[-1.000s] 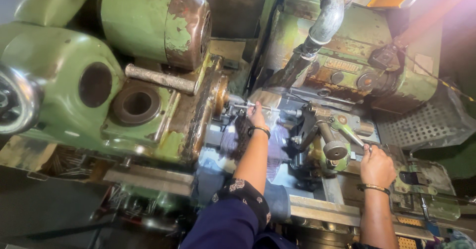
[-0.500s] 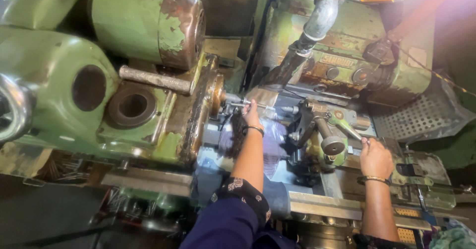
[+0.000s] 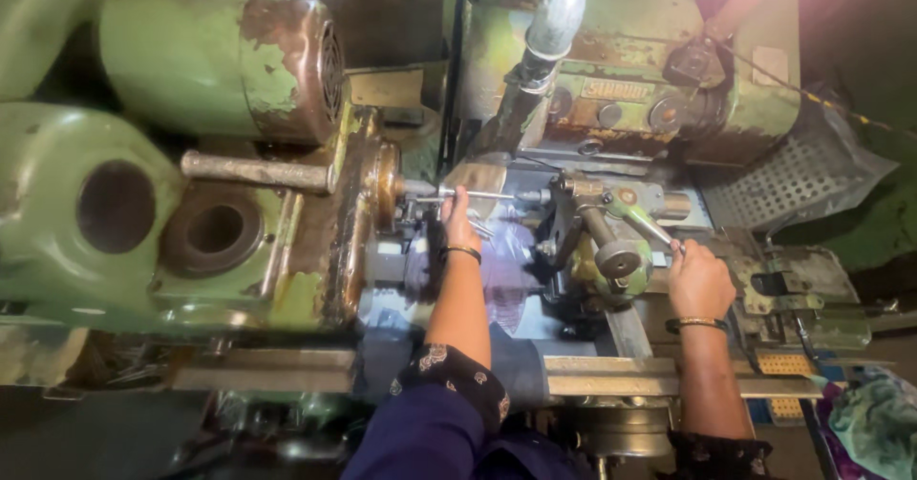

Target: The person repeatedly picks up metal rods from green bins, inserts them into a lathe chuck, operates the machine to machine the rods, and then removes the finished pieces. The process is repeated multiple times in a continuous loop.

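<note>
A worker tends an old green machine, one hand at the workpiece, the other on a lever.

Head view: the left hand sits just left of centre, fingers pinched closed on a thin metal rod held level between the brass-coloured chuck at 9 o'clock and the tailstock at 3 o'clock. The rod looks stiff, light and probably oily; its bare mid-length, where the fingers already sit, seems the safest hold. The right hand, at 4 o'clock, is curled shut around the green-tipped lever of the tailstock. A worn brass-toned nameplate sits on the green housing at 1 o'clock, its lettering left unread; a yellow perforated plate lies at 4 o'clock by crumpled cloth.
</note>
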